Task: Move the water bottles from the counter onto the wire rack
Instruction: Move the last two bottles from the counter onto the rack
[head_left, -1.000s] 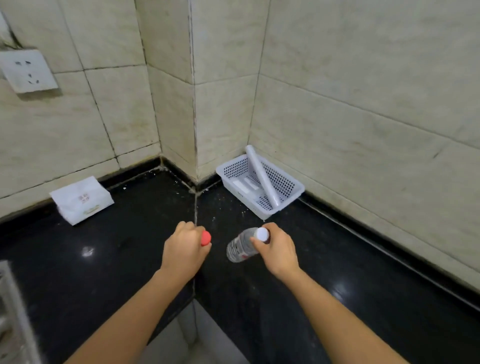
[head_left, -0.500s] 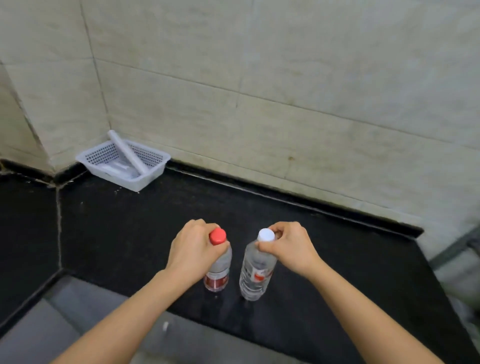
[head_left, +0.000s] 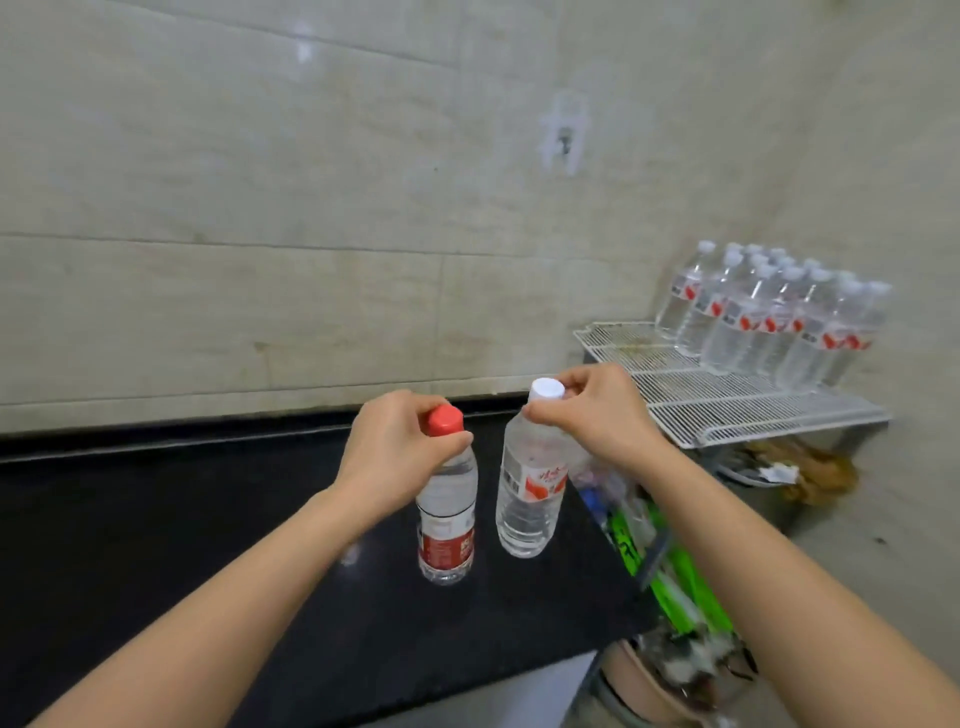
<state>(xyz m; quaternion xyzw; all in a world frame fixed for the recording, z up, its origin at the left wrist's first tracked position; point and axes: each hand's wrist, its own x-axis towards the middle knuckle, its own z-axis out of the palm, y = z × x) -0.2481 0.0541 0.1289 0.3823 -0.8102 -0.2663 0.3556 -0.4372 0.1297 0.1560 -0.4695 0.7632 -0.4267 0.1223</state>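
Observation:
My left hand (head_left: 395, 452) grips the neck of a red-capped water bottle (head_left: 447, 525) with a red label, held upright above the black counter (head_left: 208, 545). My right hand (head_left: 597, 415) pinches the neck of a white-capped water bottle (head_left: 530, 488), also upright, just right of the first. The white wire rack (head_left: 727, 400) juts from the wall at the right, past the counter's end. Several white-capped bottles (head_left: 769, 317) stand in rows on its far right part.
A tiled wall (head_left: 311, 234) runs behind the counter, with a small wall fitting (head_left: 563, 140) above. Below the rack are a bin with brown rubbish (head_left: 800, 467) and a container of green-wrapped items (head_left: 670, 571). The rack's left and front wires are bare.
The view has swung right, from the counter corner with the white basket to the counter's end and the rack. Both hands carry their bottles upright, lifted and moved rightward.

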